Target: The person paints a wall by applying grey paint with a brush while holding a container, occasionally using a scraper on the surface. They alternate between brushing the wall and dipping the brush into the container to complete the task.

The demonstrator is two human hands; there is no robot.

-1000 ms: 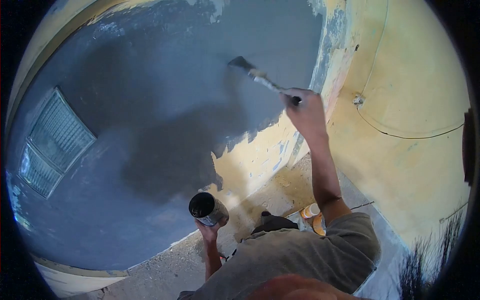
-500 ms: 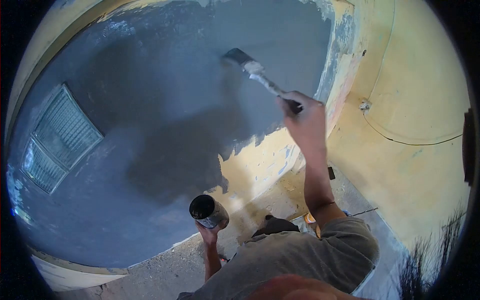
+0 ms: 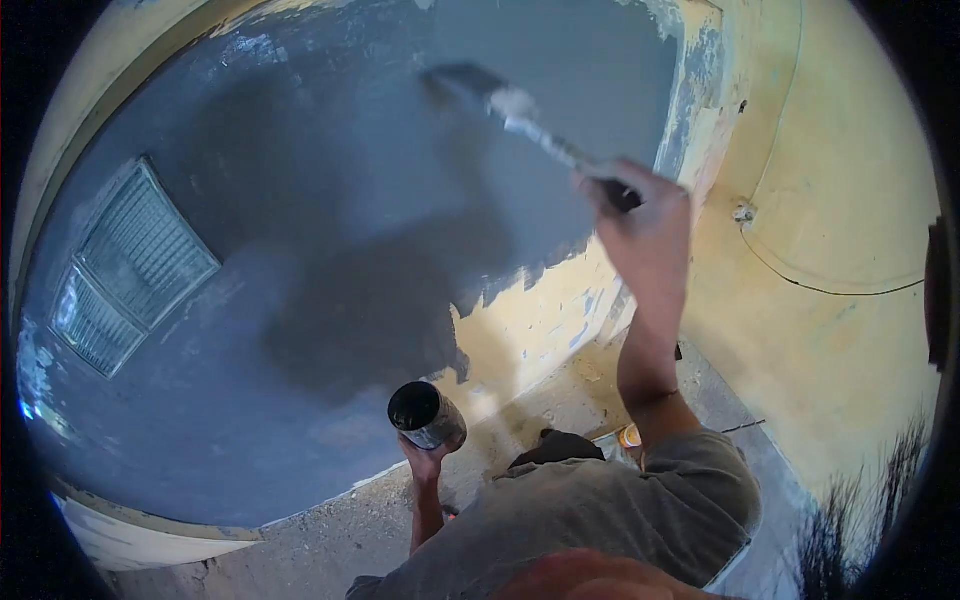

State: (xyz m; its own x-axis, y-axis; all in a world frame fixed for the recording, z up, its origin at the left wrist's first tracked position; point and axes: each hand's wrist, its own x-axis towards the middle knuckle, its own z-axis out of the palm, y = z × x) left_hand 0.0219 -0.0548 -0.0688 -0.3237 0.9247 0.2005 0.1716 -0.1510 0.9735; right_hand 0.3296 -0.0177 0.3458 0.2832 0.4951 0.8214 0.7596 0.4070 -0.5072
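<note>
A long paintbrush is gripped at its handle by my right hand, with the fingers wrapped round it. Its dark bristles meet the grey-painted wall near the top; they are slightly blurred. Lower down, my left hand holds an open can from beneath and the side, its mouth dark inside. Between the hands, the grey paint ends in a jagged edge over a cream wall section.
A glass-block vent is set in the grey wall at the left. On the right, a yellow wall carries a wire and a small outlet. An orange-and-white container stands on the dusty floor.
My right hand has moved right and slightly up, and the brush is more stretched out, its tip further left and higher. The view has shifted slightly; my left hand still holds the can.
</note>
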